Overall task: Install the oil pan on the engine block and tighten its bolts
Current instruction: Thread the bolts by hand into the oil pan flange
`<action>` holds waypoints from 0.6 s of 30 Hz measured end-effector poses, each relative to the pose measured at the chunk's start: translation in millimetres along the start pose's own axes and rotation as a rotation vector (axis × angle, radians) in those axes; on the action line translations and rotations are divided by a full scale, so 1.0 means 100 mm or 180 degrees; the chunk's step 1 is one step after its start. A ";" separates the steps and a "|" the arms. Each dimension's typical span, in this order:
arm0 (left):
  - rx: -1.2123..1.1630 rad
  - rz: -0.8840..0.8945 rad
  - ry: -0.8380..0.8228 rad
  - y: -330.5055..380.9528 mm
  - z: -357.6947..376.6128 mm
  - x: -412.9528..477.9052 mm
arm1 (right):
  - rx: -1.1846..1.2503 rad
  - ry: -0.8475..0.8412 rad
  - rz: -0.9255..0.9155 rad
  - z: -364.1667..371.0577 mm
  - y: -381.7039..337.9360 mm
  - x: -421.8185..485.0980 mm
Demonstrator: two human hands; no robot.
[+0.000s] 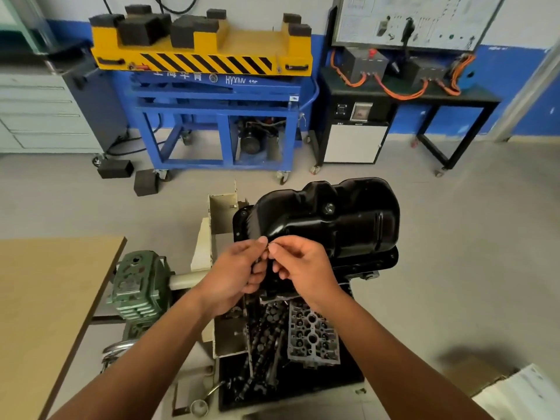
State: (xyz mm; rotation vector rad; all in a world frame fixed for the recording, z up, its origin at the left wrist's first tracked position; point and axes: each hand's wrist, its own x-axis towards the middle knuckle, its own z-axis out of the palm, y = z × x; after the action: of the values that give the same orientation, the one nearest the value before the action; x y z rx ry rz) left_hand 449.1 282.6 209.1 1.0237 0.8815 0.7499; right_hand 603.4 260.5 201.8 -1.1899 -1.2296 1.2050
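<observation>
A glossy black oil pan [330, 216] lies bottom-up on the engine block [368, 265], which stands on a stand in the middle of the view. Both my hands meet in front of the pan's near edge. My left hand [239, 272] has its fingers curled around something small and dark, mostly hidden. My right hand [298, 262] pinches a small bolt [268, 246] between thumb and forefinger, right at the tips of my left fingers. The pan's flange shows at the left and right.
Below my hands a black tray [230, 380] holds camshafts [260, 344] and a grey cylinder head [313, 331]. A green gearbox [141, 286] and a wooden table [45, 298] are at the left. A blue lift cart [218, 116] and a black bench [409, 98] stand behind.
</observation>
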 end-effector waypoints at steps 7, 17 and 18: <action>0.0043 0.0118 -0.0495 0.11 -0.23 0.20 | 0.0085 0.0090 -0.0178 0.07 -0.02 0.16; 0.0320 -0.0448 0.1022 -0.50 -0.80 0.33 | -0.2057 0.0440 -0.0657 0.19 0.79 -0.06; 0.0467 -0.0511 0.1135 -0.56 -0.85 0.33 | -0.2281 0.0328 -0.0656 0.22 0.85 -0.04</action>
State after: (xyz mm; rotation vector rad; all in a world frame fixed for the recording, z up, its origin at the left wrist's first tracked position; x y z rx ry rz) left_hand 395.7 325.2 126.1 0.9480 1.3268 0.7514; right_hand 581.5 258.2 116.9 -1.5573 -1.7241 0.5400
